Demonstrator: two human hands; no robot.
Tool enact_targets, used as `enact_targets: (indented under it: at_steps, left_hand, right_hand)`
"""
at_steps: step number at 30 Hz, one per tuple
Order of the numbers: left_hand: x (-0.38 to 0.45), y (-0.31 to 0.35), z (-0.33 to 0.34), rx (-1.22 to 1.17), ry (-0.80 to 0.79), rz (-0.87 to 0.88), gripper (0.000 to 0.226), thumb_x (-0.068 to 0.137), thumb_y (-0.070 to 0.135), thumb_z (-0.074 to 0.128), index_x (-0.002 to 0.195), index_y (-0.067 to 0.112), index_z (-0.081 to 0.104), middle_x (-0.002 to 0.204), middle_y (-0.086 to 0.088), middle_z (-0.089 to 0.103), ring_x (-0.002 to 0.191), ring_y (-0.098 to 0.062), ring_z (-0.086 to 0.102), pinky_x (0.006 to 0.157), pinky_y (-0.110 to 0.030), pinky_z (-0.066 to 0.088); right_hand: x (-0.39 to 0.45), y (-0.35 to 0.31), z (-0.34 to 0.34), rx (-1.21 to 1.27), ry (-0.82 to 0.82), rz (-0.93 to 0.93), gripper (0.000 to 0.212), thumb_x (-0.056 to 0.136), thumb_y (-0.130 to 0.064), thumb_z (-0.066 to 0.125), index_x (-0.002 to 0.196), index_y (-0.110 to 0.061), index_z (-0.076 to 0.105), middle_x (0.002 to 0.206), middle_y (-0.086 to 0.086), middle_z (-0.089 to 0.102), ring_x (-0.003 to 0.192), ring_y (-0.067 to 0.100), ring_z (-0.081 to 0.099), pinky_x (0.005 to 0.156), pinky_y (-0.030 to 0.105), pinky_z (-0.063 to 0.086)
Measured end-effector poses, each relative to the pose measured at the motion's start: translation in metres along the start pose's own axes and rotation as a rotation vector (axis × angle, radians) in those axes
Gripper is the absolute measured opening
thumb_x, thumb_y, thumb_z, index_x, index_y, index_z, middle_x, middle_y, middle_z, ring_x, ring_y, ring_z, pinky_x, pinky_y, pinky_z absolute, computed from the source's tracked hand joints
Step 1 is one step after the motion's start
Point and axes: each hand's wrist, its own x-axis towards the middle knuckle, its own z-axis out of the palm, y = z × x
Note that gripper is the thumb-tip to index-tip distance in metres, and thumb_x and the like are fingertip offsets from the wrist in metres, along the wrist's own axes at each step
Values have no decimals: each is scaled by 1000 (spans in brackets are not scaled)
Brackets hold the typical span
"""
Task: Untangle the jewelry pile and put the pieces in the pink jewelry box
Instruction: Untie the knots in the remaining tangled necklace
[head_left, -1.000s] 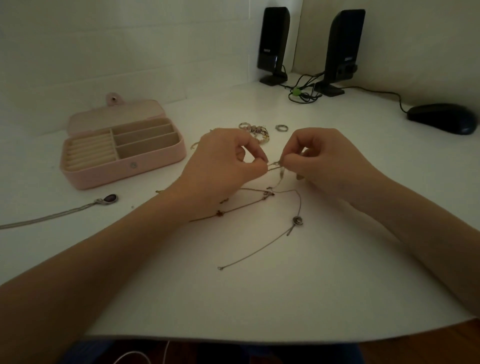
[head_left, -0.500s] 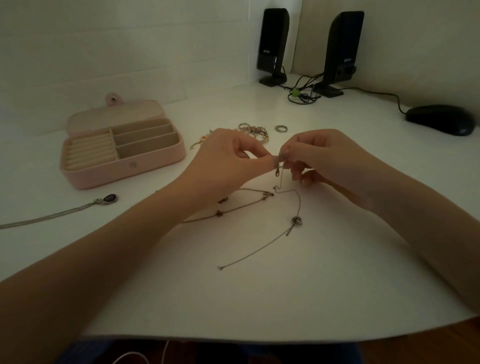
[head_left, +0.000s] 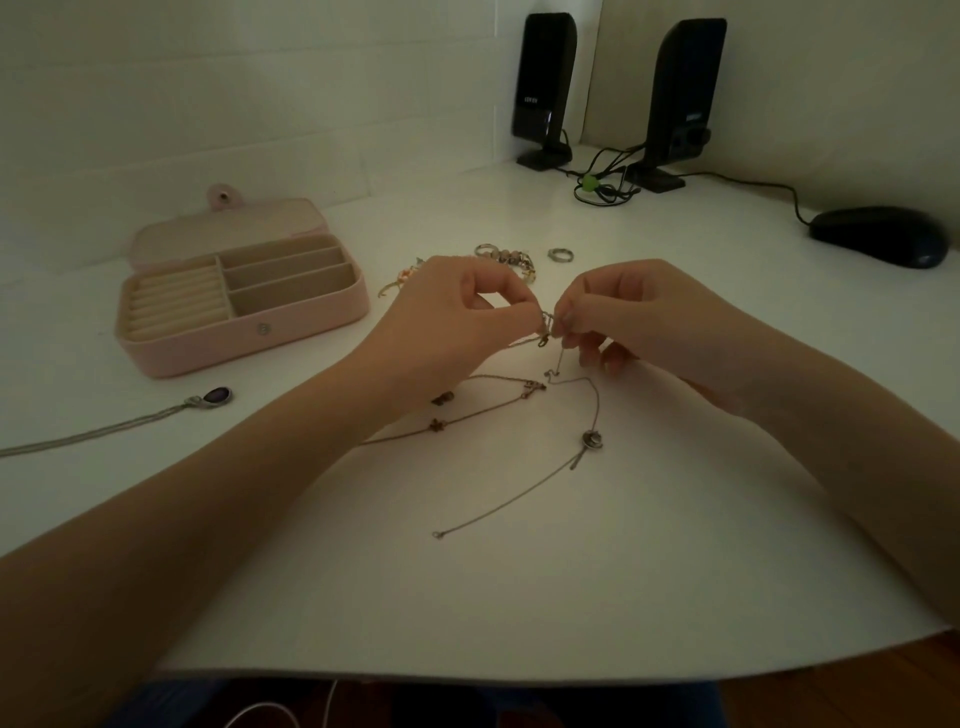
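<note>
Thin tangled chains (head_left: 524, 387) lie on the white desk in front of me; one carries a round pendant (head_left: 592, 439) and trails to a loose end at the lower left. My left hand (head_left: 457, 322) and my right hand (head_left: 639, 306) meet above them, fingertips pinching the knotted clasp end of the chains (head_left: 545, 332), lifted a little off the desk. The pink jewelry box (head_left: 249, 343) stands open at the left with its compartments bare. Behind my hands lie a beaded bracelet (head_left: 511, 255), a ring (head_left: 560, 254) and a small gold piece (head_left: 397, 283).
A separate necklace with a dark oval pendant (head_left: 215, 397) lies left of my forearm, below the box. Two black speakers (head_left: 543, 88) with cables stand at the back, and a black mouse (head_left: 880, 236) sits at the far right. The desk's front edge (head_left: 519, 670) is close to me.
Both hands have stayed pinched on the knot, shifting slightly as the fingers work it. The clasp end has been lifted a little, and the hanging chain below it hangs straighter.
</note>
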Motion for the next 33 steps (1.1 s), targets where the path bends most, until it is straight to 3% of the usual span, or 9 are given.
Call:
enact_targets:
  at_steps: [4, 8, 10, 12, 15, 17, 21, 29, 33]
  left_hand:
    - [1, -1, 0, -32, -1, -23, 13, 84, 19, 62, 74, 16, 71, 50, -8, 42, 43, -15, 28, 43, -15, 27]
    - [2, 0, 0, -56, -8, -65, 16, 84, 22, 61, 72, 23, 71, 76, -22, 54, 59, -19, 33, 61, -28, 35]
    - [2, 1, 0, -72, -7, -80, 19, 85, 21, 60, 69, 22, 71, 71, -16, 53, 56, -18, 33, 61, -30, 36]
    - [2, 1, 0, -90, -10, -93, 22, 86, 19, 59, 68, 21, 71, 54, 2, 47, 46, -12, 31, 52, -25, 34]
    - [3, 0, -1, -156, -52, -128, 19, 88, 14, 56, 74, 5, 66, 45, 8, 30, 37, -7, 22, 38, -17, 21]
    - [4, -1, -3, -195, -96, -166, 21, 88, 12, 54, 78, -7, 58, 48, 6, 26, 38, -8, 19, 37, -17, 16]
    - [4, 1, -4, -255, -143, -237, 20, 89, 12, 52, 69, 12, 51, 44, 10, 27, 37, -7, 19, 37, -17, 17]
    - [5, 1, -6, -242, -164, -190, 22, 90, 11, 51, 70, 11, 59, 42, 11, 27, 37, -7, 19, 38, -17, 15]
    - [5, 1, -6, -232, -169, -180, 21, 89, 10, 52, 69, 11, 59, 41, 11, 27, 36, -7, 19, 37, -16, 16]
  right_hand:
    - [0, 1, -1, -68, 9, -24, 15, 82, -20, 57, 76, -19, 71, 77, -4, 68, 62, 2, 58, 57, 19, 44]
    - [-1, 1, -1, -135, 164, -168, 12, 84, -17, 59, 80, -25, 66, 80, -7, 67, 66, 6, 61, 55, 11, 45]
    - [-2, -1, -1, -140, 175, -219, 10, 83, -15, 62, 83, -25, 65, 87, -6, 67, 76, 15, 63, 64, 18, 48]
    - [-2, -1, 0, -180, 150, -254, 8, 82, -17, 65, 86, -24, 66, 89, -4, 67, 78, 19, 62, 67, 22, 48]
    - [-2, 1, 2, -221, 116, -269, 5, 83, -24, 68, 87, -20, 68, 81, -8, 68, 68, 11, 58, 59, 11, 43]
    - [-1, 3, 3, -234, 101, -274, 9, 84, -28, 68, 86, -20, 68, 76, -12, 66, 67, 1, 56, 59, 7, 41]
    - [0, 4, 3, -151, 4, -226, 11, 87, -27, 64, 85, -17, 67, 78, -9, 65, 71, 3, 59, 67, 16, 46]
    - [-2, 3, -1, 216, -147, -85, 13, 95, -13, 51, 85, -11, 58, 79, 3, 68, 76, 15, 66, 66, 20, 52]
    - [-2, 4, 1, 319, -189, -31, 17, 96, -10, 48, 81, -11, 53, 65, 1, 53, 59, 12, 52, 56, 21, 45]
